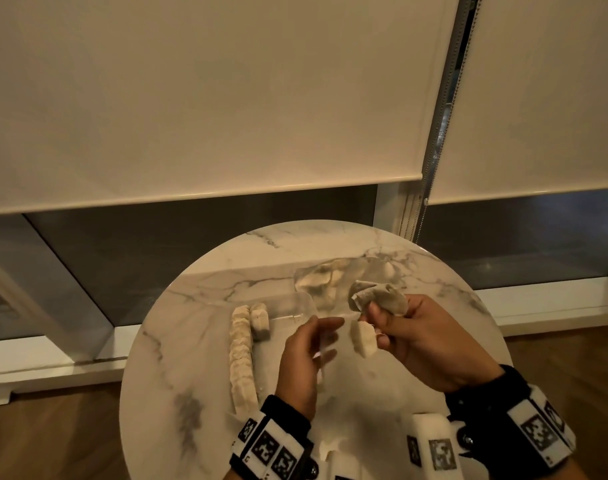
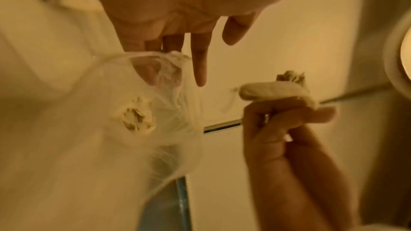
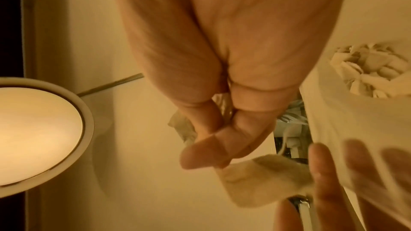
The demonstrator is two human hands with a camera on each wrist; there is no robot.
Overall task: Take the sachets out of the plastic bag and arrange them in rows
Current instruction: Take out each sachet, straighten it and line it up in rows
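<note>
Hands [image 1: 304,356] [image 1: 425,344] above table [image 1: 198,341], sachets [image 1: 385,299] gripped, bag [image 2: 100,155] perhaps between

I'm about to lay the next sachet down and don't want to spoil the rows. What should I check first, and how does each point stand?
1. Right hand grip on the hanging sachet: ok, pinched.
2. Upper sachet bunched in the same hand: not ok, may slip.
3. Bare table nearer you after the short row: ok.
4. Long row roughly straight: ok.
5. Left hand holding the plastic bag: cannot tell.
</note>
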